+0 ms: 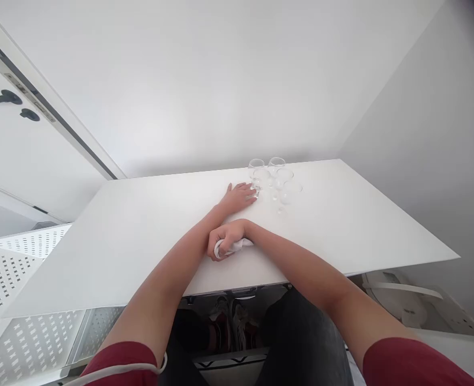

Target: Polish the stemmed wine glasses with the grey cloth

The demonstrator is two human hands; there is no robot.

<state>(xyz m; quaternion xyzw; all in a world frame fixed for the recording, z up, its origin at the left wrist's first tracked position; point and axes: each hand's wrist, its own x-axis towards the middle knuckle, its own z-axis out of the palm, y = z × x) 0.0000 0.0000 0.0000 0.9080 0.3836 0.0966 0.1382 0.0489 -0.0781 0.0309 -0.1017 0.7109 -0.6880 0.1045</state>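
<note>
Several clear stemmed glasses stand grouped at the far middle of a white table. My left hand reaches out flat on the tabletop, fingers stretched, its fingertips at the foot of the nearest glass. My right hand rests closer to me on the table, fingers curled round a bunched white cloth. My forearms cross, the right wrist lying over the left forearm.
White walls close in behind and to the right of the table. A door with a dark handle is at the left. A white perforated panel stands at lower left. Shoes lie under the table by my legs.
</note>
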